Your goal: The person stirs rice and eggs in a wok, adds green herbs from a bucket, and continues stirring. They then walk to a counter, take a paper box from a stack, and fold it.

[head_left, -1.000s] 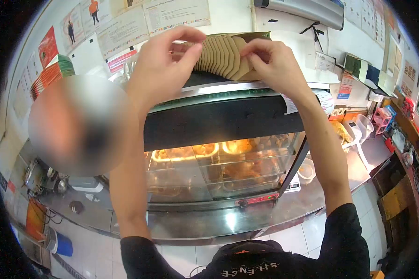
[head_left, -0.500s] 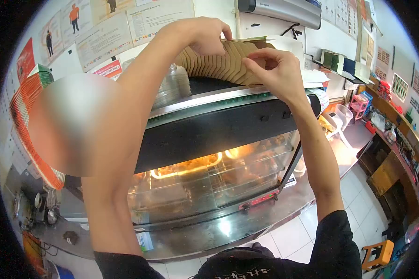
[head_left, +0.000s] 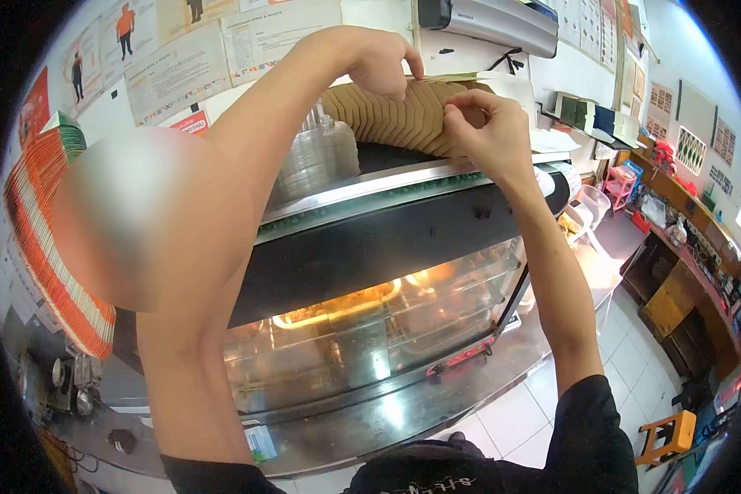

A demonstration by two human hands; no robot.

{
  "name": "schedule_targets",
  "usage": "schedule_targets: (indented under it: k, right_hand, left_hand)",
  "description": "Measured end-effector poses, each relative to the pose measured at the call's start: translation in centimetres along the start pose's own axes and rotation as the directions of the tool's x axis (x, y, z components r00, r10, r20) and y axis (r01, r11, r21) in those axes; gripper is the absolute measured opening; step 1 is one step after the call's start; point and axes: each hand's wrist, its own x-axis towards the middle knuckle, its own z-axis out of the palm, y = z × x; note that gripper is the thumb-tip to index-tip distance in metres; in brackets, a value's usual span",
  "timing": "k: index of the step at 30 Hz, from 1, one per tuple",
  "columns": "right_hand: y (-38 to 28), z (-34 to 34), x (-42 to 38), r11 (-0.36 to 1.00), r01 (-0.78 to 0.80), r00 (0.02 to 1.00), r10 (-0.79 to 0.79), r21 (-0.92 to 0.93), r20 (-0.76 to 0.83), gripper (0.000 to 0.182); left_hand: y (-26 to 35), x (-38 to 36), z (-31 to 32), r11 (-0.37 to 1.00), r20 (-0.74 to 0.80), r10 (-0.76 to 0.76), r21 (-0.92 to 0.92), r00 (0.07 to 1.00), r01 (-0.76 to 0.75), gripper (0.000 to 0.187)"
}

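Note:
A row of brown folded cardboard pieces (head_left: 399,115), fanned on edge, stands on top of a glass-fronted food warmer (head_left: 379,329). My left hand (head_left: 379,66) reaches over the row's upper edge, its fingers bent around the top of several pieces. At the right end, my right hand (head_left: 496,136) is closed, thumb and forefinger brought together against the last pieces. Whatever lies between those fingertips is hidden. Clear plastic lids (head_left: 321,152) are stacked left of the row, partly behind my left forearm.
Lit trays of food (head_left: 337,309) sit behind the warmer's glass. Orange-striped stacked packaging (head_left: 53,239) rises at the left. Papers and posters (head_left: 177,78) cover the wall, with a silver machine (head_left: 494,25) above. An orange stool (head_left: 667,438) stands on the tiled floor at lower right.
My right hand's thumb and fingertips have drawn closer together at the row's right end. My left hand stays at the top edge. The view has shifted slightly.

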Motion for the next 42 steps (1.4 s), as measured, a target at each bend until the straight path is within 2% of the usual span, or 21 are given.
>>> schedule_targets:
  k: [3, 10, 15, 19, 24, 28, 31, 36, 39, 42]
  right_hand:
    - [0.3, 0.2, -0.1, 1.0, 0.028, 1.0, -0.028, 0.001, -0.014, 0.015]
    - [1.2, 0.5, -0.1, 0.993, 0.113, 0.992, -0.115, -0.04, -0.047, 0.02]
    - [1.4, 0.9, 0.1, 0.994, 0.112, 0.991, -0.113, -0.015, -0.075, 0.022]
    - [1.5, 1.2, 0.2, 0.996, 0.094, 0.993, -0.093, 0.006, -0.077, 0.028]
    - [-0.2, 1.4, 0.4, 0.991, 0.053, 0.998, -0.055, -0.122, -0.012, 0.042]
    - [0.1, 2.4, 0.4, 0.99, 0.048, 0.998, -0.053, -0.13, -0.041, 0.058]
    - [0.5, 3.0, 0.4, 0.986, -0.013, 0.998, 0.003, -0.166, -0.059, 0.063]
    - [0.3, 3.4, 0.6, 0.965, -0.119, 0.992, 0.107, -0.234, -0.063, 0.063]
    - [0.2, 3.2, 1.6, 0.963, -0.138, 0.99, 0.134, -0.232, -0.031, 0.066]
    - [-0.2, 2.7, 4.0, 0.959, -0.08, 0.996, 0.088, -0.271, 0.02, 0.068]
  left_hand:
    - [-0.4, 0.4, 0.0, 0.999, 0.029, 0.004, -0.042, 1.0, -0.003, 0.049]
    - [-0.2, 0.9, 1.1, 0.998, -0.146, 0.056, -0.002, 0.988, -0.057, 0.054]
    - [-0.3, 2.0, 2.5, 0.995, -0.272, 0.1, 0.023, 0.957, -0.098, 0.058]
    - [-0.4, 2.3, 2.3, 0.999, -0.221, 0.049, 0.002, 0.974, -0.05, 0.059]
    - [-0.3, 2.2, 1.7, 0.999, -0.152, -0.024, -0.042, 0.988, 0.018, 0.057]
    - [-1.0, 2.3, 2.1, 0.997, -0.146, 0.003, -0.078, 0.989, -0.014, 0.054]
    - [-1.3, 2.5, 2.1, 0.996, -0.144, 0.023, -0.081, 0.989, -0.035, 0.052]
    - [-2.5, 2.7, 2.5, 0.987, -0.129, 0.088, -0.124, 0.988, -0.104, 0.056]
    - [-1.5, 2.2, 2.0, 0.995, -0.063, 0.02, -0.094, 0.998, -0.026, 0.06]
    - [-2.5, 2.9, 2.1, 0.986, -0.129, -0.032, -0.168, 0.991, 0.01, 0.06]
